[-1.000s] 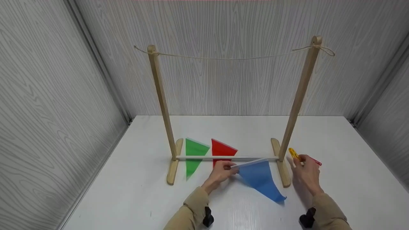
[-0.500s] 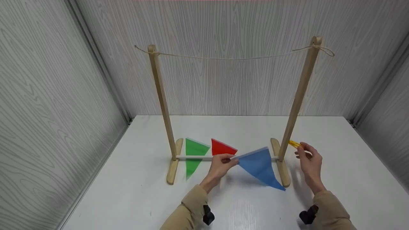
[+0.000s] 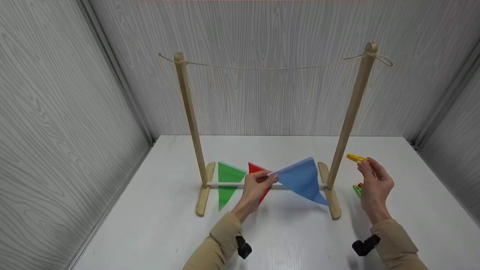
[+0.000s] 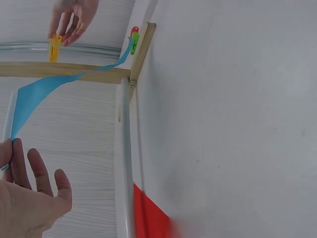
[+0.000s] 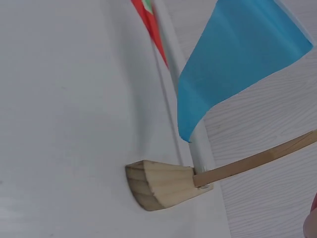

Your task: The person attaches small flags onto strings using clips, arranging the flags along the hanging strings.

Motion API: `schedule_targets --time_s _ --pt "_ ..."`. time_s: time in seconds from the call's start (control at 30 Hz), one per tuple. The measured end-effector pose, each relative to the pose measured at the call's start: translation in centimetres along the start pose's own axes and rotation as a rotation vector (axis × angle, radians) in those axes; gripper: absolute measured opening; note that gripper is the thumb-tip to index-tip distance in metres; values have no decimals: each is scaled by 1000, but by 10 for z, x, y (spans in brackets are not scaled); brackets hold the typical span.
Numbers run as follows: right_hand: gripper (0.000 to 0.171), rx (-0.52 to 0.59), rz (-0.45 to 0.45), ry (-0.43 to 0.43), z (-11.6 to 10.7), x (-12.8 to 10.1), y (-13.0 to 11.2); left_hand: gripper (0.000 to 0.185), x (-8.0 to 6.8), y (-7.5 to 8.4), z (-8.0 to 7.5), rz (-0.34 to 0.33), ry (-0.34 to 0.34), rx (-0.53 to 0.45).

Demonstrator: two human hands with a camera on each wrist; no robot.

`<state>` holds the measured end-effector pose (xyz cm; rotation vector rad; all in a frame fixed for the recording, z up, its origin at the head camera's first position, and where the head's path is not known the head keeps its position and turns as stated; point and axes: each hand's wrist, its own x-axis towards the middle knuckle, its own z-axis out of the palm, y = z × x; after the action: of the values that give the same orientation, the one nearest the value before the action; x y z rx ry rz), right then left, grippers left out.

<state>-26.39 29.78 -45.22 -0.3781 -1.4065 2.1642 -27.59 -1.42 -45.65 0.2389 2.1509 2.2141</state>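
Observation:
My left hand (image 3: 254, 189) pinches a blue triangular flag (image 3: 302, 178) by one corner of its white-edged top, holding it up in front of the stand's white crossbar (image 3: 228, 184). The flag's tip trails down toward the right foot of the stand. In my right hand (image 3: 376, 185) a yellow clothespin (image 3: 355, 158) is pinched between thumb and fingers, raised to the right of the right post (image 3: 352, 116). The left wrist view shows the same yellow clothespin (image 4: 54, 48) pointing down from the fingertips. Only a fingertip (image 5: 310, 225) of the right hand shows in the right wrist view.
A green flag (image 3: 229, 176) and a red flag (image 3: 257, 167), partly behind my left hand, lie under the crossbar. Green and red clothespins (image 4: 134, 42) lie beside the stand's right foot (image 3: 333, 204). A string (image 3: 270, 69) spans the two post tops. Walls rise behind and at both sides.
My left hand has lifted the blue flag up off the table area. My right hand has raised the yellow clothespin up and rightward, and the green clothespin has come into sight.

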Motion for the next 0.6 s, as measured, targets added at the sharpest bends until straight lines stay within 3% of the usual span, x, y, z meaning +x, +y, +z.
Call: schedule_targets --time_s 0.13,0.3,0.6 --pt "41 208 0 -10 6 1 -15 29 2 10 -1 21 -14 -40" --pt "37 416 -70 -78 16 1 -35 27 5 25 -3 59 -24 -86" --pt "37 544 -133 -195 31 5 -68 24 10 53 -6 125 -13 -84"
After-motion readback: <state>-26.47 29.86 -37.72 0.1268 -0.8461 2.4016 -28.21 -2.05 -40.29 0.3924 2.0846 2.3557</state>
